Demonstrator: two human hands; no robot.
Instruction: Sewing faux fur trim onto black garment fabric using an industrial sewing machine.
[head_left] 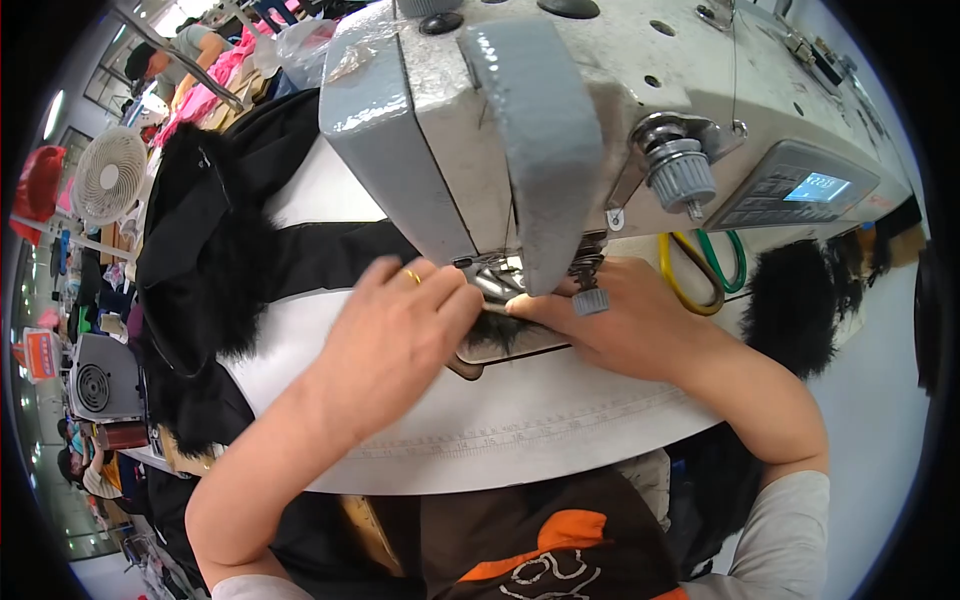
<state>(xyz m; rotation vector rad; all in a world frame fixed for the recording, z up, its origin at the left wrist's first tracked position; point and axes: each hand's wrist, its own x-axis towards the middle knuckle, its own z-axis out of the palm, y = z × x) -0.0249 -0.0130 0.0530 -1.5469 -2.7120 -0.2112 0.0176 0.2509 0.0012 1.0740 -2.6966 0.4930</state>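
My left hand (405, 325), with a gold ring, is closed just left of the presser foot (497, 280) of a sewing machine (460, 140). Its curled fingertips reach the edge of black cloth (335, 255) and are partly hidden. My right hand (625, 315) comes in from the other side, thumb stretched toward the foot and pinching at a tuft of black fur (500, 333); its other fingers are partly hidden behind the machine's parts. The fur lies below the foot, between both hands. The needle is hidden behind the machine's grey cover.
Black fur-trimmed cloth (205, 250) is heaped on the left of the white tabletop (480, 440). Yellow and green looped handles (690, 275) lie right of my right hand, near more black fur (790, 305). A lit control panel (815, 187) faces me. Another person (180, 60) sits far left.
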